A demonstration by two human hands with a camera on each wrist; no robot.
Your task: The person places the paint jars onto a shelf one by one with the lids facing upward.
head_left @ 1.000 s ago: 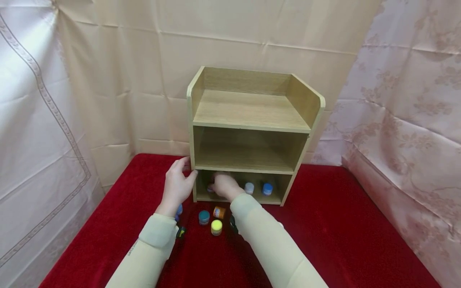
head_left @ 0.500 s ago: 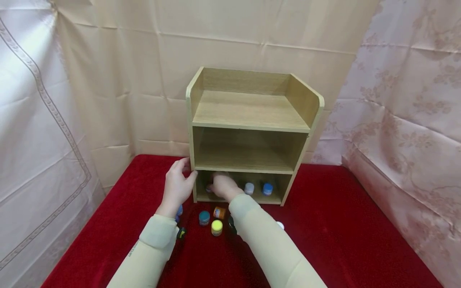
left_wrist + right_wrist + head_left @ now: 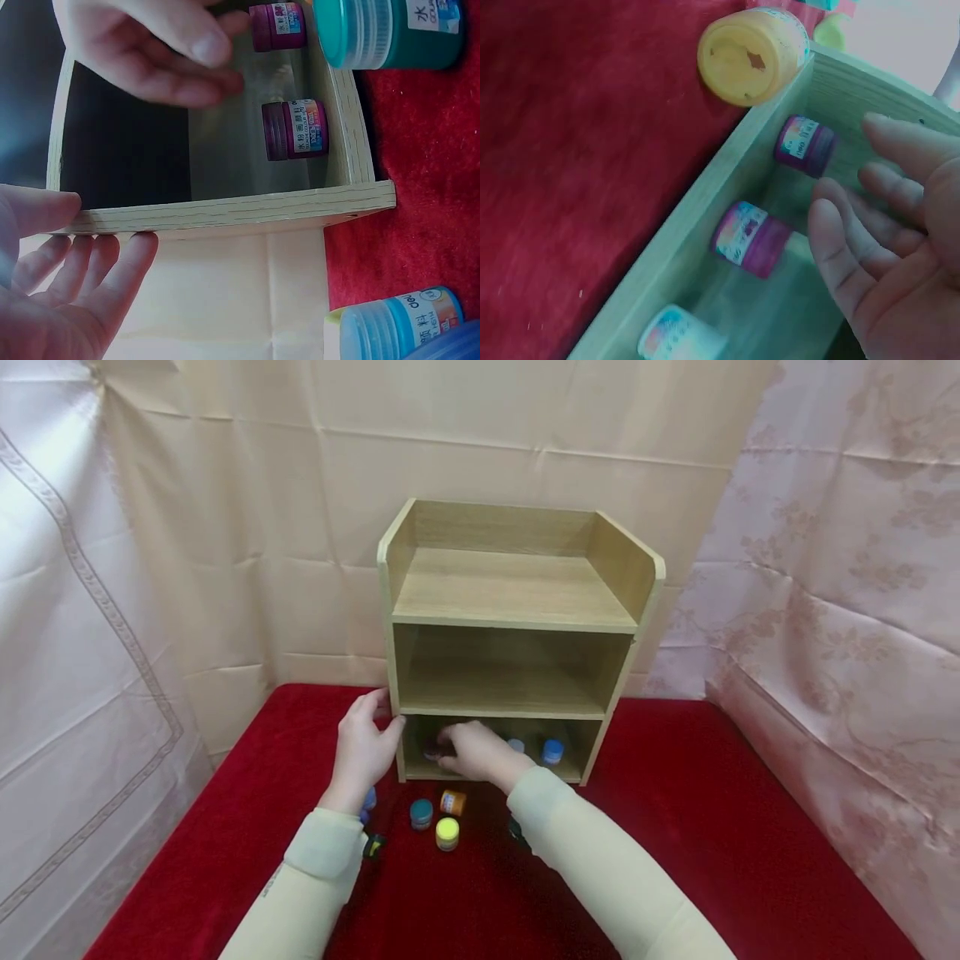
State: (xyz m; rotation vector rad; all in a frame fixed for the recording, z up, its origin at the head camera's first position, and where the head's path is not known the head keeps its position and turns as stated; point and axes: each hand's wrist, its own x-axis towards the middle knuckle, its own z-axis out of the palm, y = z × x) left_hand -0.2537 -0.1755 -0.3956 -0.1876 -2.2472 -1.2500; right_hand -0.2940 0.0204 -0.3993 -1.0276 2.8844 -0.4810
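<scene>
My left hand (image 3: 363, 747) grips the left side panel of a wooden shelf unit (image 3: 510, 670), thumb on one face and fingers on the other in the left wrist view. Inside the bottom compartment, my right hand (image 3: 480, 752) is held with fingers loosely spread and nothing between them. Just beyond its fingertips stands a dark purple paint jar (image 3: 804, 142), nearest the left panel. A magenta paint jar (image 3: 750, 238) stands beside it along the front lip, mostly hidden by the hand in the head view. Farther right are a white paint jar (image 3: 516, 746) and a blue paint jar (image 3: 552, 752).
On the red cloth (image 3: 675, 827) before the unit stand a teal jar (image 3: 422, 813) and a yellow jar (image 3: 447, 833). An orange jar (image 3: 453, 802) lies on its side. Blue jars (image 3: 369, 799) and a black-and-yellow item (image 3: 374, 846) sit beside my left wrist.
My right hand has let go of the dark purple jar and drawn back slightly to the right, its fingers loosening. The left hand keeps its grip on the panel.
</scene>
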